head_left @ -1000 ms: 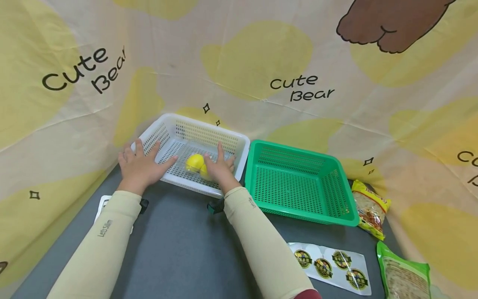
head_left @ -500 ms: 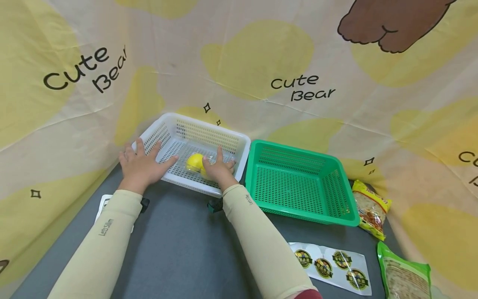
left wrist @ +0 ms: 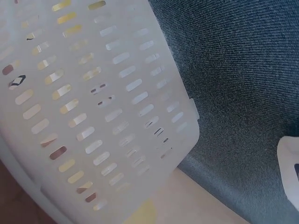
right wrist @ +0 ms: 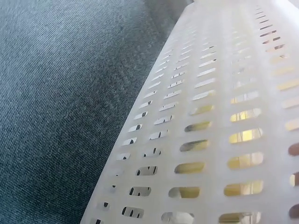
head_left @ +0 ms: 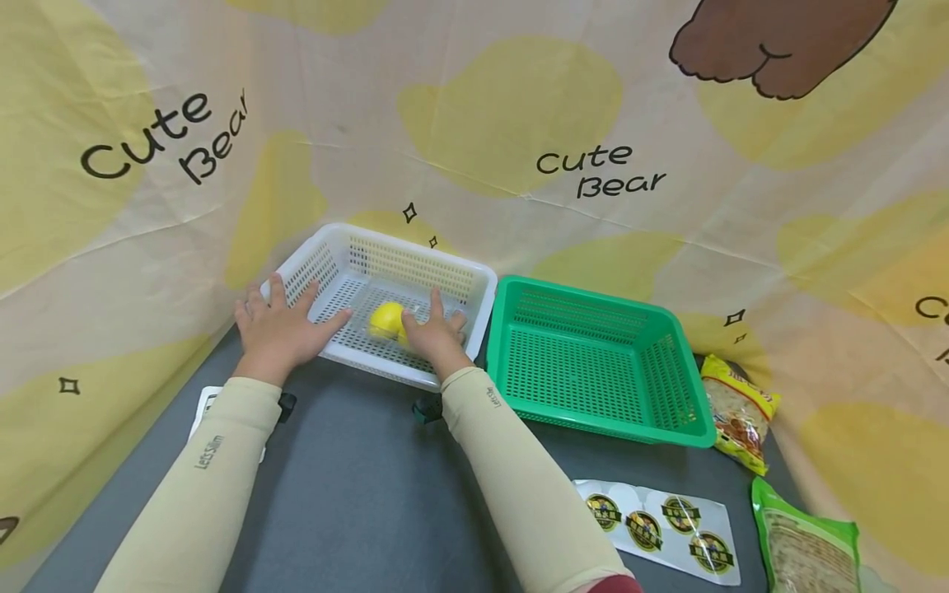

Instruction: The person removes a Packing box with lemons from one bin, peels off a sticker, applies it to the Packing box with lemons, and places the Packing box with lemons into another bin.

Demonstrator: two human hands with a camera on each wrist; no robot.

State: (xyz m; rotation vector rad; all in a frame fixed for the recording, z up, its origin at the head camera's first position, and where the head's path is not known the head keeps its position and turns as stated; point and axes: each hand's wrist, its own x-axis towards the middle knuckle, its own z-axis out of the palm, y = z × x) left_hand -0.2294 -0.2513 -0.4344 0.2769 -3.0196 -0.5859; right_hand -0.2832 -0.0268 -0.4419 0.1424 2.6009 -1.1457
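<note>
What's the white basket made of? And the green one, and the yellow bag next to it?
The white basket looks like smooth moulded plastic with a soft sheen: light comes through its slotted wall.
The green basket is probably plastic too, slightly glossy, with neat rows of moulded holes.
The yellow bag seems to be thin, shiny plastic film: it looks crinkly, and its contents show through.

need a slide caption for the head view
Two sleeved arms reach to a white basket holding yellow round things, with a green basket beside it.
</note>
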